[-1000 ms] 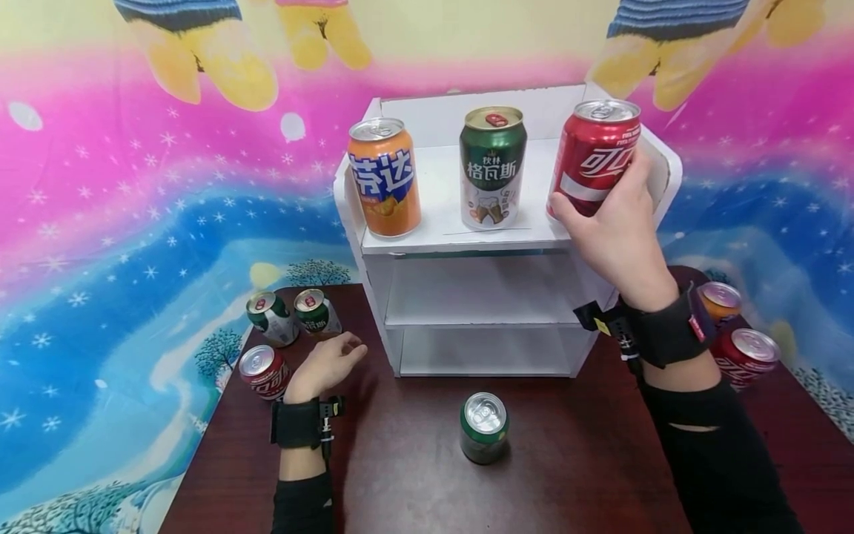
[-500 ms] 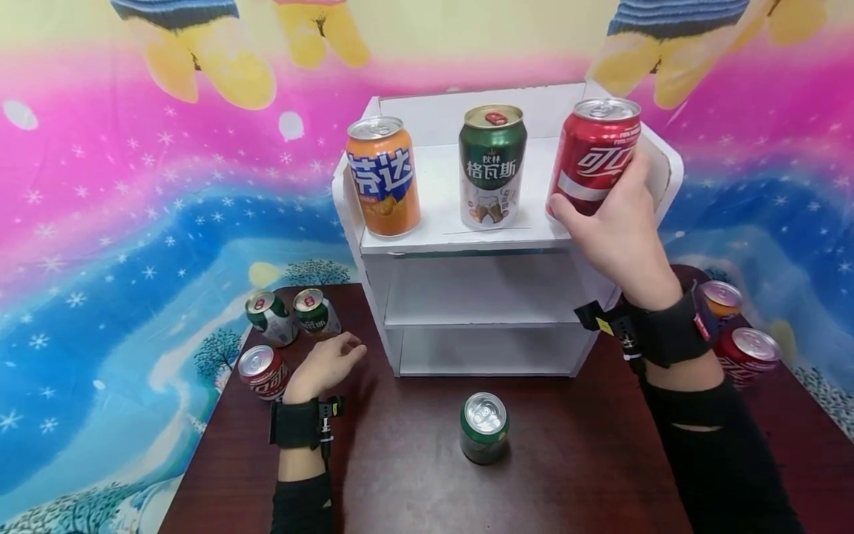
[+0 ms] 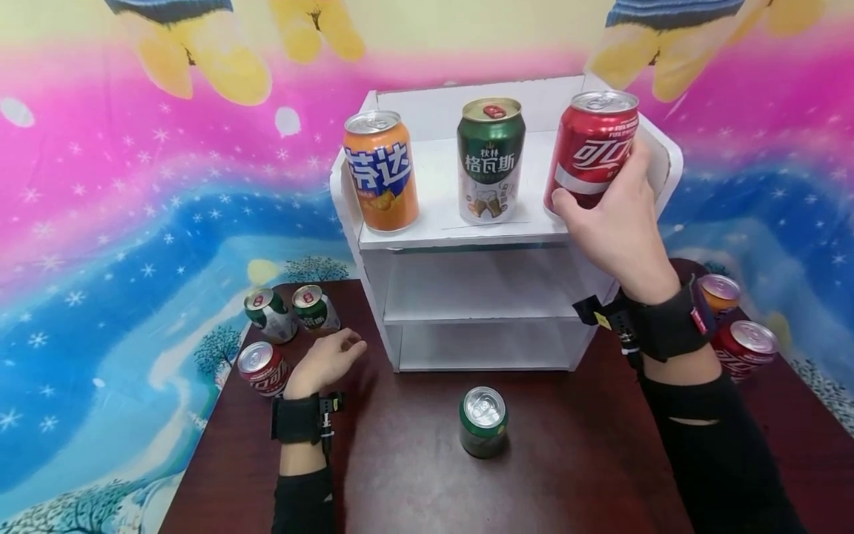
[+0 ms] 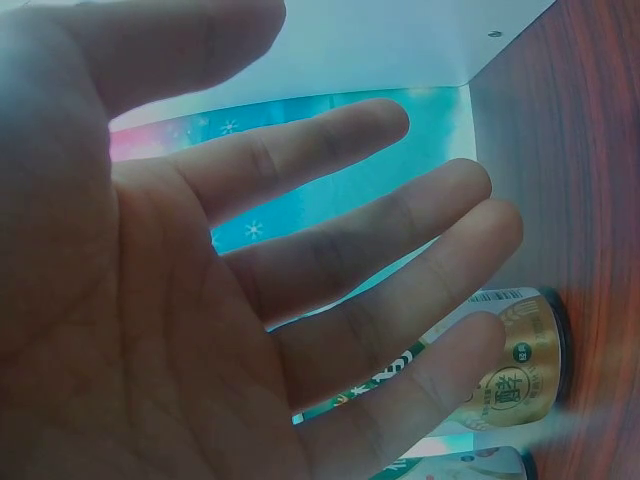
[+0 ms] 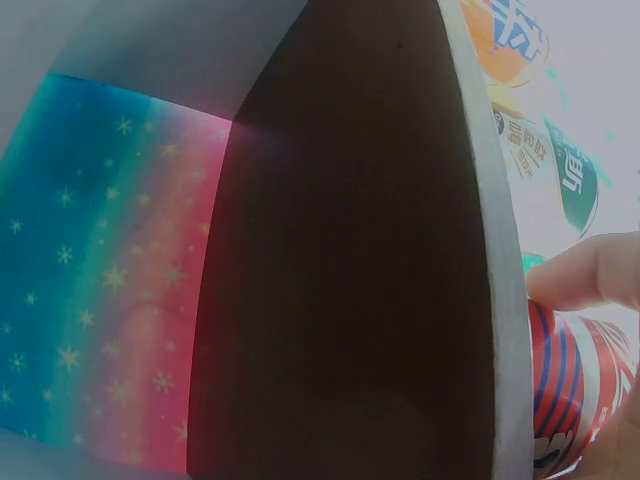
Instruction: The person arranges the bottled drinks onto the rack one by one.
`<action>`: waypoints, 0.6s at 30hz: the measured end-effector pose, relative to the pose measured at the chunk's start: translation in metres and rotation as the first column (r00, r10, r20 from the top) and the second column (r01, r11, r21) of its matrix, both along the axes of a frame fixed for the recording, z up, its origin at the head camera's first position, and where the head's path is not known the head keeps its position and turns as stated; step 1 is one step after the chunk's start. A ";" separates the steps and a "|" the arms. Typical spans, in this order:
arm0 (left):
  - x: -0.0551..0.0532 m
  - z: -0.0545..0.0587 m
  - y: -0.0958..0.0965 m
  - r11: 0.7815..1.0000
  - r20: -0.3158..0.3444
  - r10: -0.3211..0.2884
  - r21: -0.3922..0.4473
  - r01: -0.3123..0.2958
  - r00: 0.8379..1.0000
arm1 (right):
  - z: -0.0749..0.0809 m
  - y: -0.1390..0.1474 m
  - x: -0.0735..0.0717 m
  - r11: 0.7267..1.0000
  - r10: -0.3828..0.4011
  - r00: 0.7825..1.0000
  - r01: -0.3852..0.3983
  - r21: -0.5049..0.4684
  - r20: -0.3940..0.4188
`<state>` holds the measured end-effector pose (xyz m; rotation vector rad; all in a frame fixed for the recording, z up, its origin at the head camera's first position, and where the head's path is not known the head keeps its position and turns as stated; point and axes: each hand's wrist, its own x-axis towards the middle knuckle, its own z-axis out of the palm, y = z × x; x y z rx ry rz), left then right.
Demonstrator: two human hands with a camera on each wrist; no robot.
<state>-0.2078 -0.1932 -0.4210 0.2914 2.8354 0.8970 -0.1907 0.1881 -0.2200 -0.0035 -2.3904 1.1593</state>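
Note:
My right hand [image 3: 617, 215] grips a red cola can [image 3: 594, 152] at the right end of the white shelf's top board, thumb on its front left side. In the right wrist view the thumb [image 5: 590, 272] lies against the red can [image 5: 570, 380], beside the shelf edge. A green and white kvass can [image 3: 491, 159] stands mid-board and an orange soda can [image 3: 382, 170] at the left end. My left hand [image 3: 327, 362] is low over the table, fingers loosely extended and holding nothing, as the left wrist view of the palm [image 4: 170, 290] shows.
Two green cans [image 3: 316, 308] and a red can [image 3: 263, 368] stand on the table's left side. Another green can [image 3: 483, 423] stands in front of the white shelf [image 3: 477, 289]. At right, my forearm partly hides an orange can [image 3: 719, 294] and a red can [image 3: 743, 347].
The view has tipped slightly, so the shelf and cans sit a little higher in it. Both hands stay in place, the right still holding the red can.

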 end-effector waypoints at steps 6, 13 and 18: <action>0.001 0.001 -0.001 1.000 0.008 -0.004 -0.003 0.004 1.000 | 0.001 0.000 -0.002 1.000 0.001 0.999 -0.002 0.007 0.034; 0.001 0.003 -0.003 1.000 -0.004 0.001 0.008 -0.001 1.000 | 0.000 -0.001 -0.005 0.999 -0.034 0.999 0.033 0.027 0.023; 0.002 0.003 -0.002 1.000 0.001 0.009 0.007 -0.009 1.000 | -0.002 -0.002 -0.004 0.999 -0.040 0.999 0.040 0.029 0.020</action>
